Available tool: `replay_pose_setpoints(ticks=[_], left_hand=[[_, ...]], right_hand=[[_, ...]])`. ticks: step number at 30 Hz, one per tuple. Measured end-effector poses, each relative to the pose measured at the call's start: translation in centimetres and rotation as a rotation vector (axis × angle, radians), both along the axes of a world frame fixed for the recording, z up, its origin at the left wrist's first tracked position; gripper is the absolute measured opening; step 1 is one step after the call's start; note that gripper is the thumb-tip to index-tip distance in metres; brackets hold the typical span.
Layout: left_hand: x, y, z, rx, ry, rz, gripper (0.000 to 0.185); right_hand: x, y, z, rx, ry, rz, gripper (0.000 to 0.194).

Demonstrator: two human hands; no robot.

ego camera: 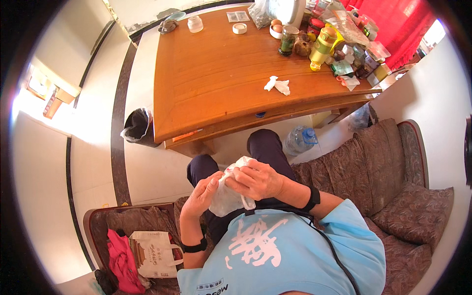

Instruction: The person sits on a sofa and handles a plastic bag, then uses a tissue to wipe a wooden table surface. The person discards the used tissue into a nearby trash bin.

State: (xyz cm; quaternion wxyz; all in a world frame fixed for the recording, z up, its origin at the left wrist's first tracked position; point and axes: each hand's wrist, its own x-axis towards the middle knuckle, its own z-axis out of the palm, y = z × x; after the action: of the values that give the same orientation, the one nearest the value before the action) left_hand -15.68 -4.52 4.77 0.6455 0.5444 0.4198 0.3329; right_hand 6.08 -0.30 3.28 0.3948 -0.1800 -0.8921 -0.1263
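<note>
A thin white plastic bag (pixel 224 201) is held above my lap, its lower part hanging loose between my hands. My right hand (pixel 258 180) has its fingers curled around the bunched upper part of the bag. From the other side, my left hand (pixel 201 194) pinches the bag's edge with thumb and fingers; some fingertips are hidden behind the plastic. Whether anything is inside the bag I cannot tell. Ahead on the wooden table (pixel 206 73), close to its near edge, lies a knotted white plastic bag (pixel 277 85).
A yellow-green bottle (pixel 323 46), a glass jar (pixel 288 40) and many packages crowd the table's right side. A lined bin (pixel 138 127) stands left of it, a large water bottle (pixel 300 140) below. A paper bag (pixel 156 254) rests on the sofa (pixel 343 169).
</note>
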Motion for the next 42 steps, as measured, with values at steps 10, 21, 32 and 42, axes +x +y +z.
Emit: replay_pose_setpoints(ticks=[10,21,32,42], left_hand=[[2.1,-0.5,0.4,0.064,-0.231,0.227,0.049],[2.6,0.0,-0.4,-0.094,-0.651,0.528,0.024],[2.5,0.1,-0.9,0.141,-0.417,0.697,0.016],[1.6,0.3,-1.7,0.836,0.647,0.825,0.020]], right_hand=[[0.2,0.0,0.5,0.016,-0.037,0.036,0.035],[0.4,-0.7,-0.5,-0.165,-0.125,0.119,0.036],[-0.4,-1.0,0.7,-0.551,0.013,0.335,0.049],[-0.4,-1.5,1.7,-0.579,0.181,0.090,0.033]])
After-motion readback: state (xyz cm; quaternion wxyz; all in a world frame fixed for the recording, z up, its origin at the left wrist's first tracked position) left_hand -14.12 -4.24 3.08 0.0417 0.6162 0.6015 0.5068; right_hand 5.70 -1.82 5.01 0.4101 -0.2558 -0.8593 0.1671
